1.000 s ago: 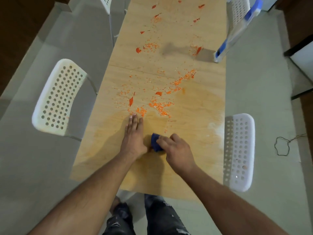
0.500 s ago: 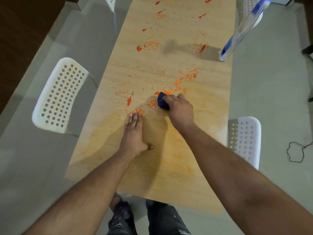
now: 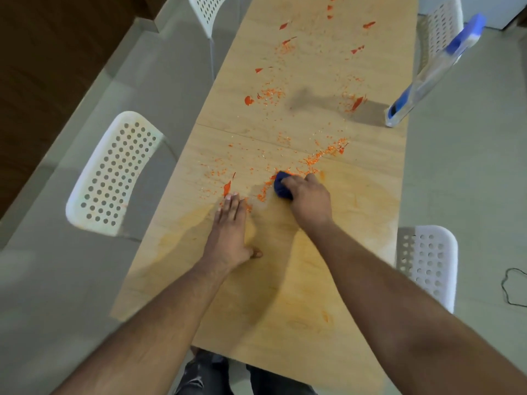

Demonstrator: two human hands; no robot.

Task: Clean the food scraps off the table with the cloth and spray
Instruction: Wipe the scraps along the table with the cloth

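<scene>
Head-camera view looks down a long wooden table point(image 3: 356, 212), where the cloth point(image 3: 281, 186) — dark blue, bunched into a small wad — sits pressed to the wood about mid-table, gripped by the right hand point(image 3: 309, 199) with curled fingers. Orange food scraps point(image 3: 322, 155) lie in crumbs and flakes just ahead of it and on up the board. The left hand point(image 3: 229, 232) rests flat, fingers straight, fingertips touching a few crumbs. Since a second ago the cloth has travelled from beside the left hand's thumb up into the scraps; the left hand stays put. The spray bottle point(image 3: 433, 75) stands near the right edge, far up. White perforated chairs point(image 3: 114, 172) flank both sides — floor shows between them.
</scene>
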